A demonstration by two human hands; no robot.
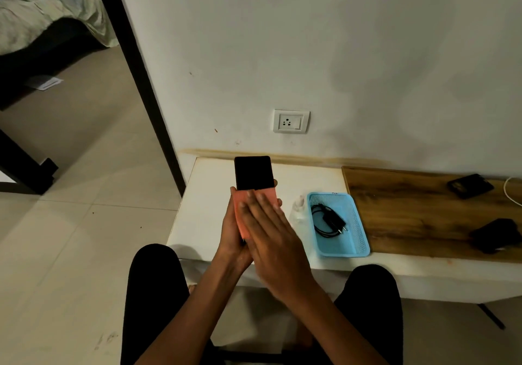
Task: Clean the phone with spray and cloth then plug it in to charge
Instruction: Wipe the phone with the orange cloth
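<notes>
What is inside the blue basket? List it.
The blue basket on the white table holds a black charger with its coiled cable. The near part of the basket floor lies bare. Whatever lies beneath the coil is covered.

Person's wearing black trousers, both thighs are showing at the bottom of the shot, plain dark fabric with no pattern or logo I can make out. Forearms are showing bare all the way down the frame, no sleeves reaching them. Left hand and right hand aren't wearing any rings, watch or bands that I can see.
</notes>
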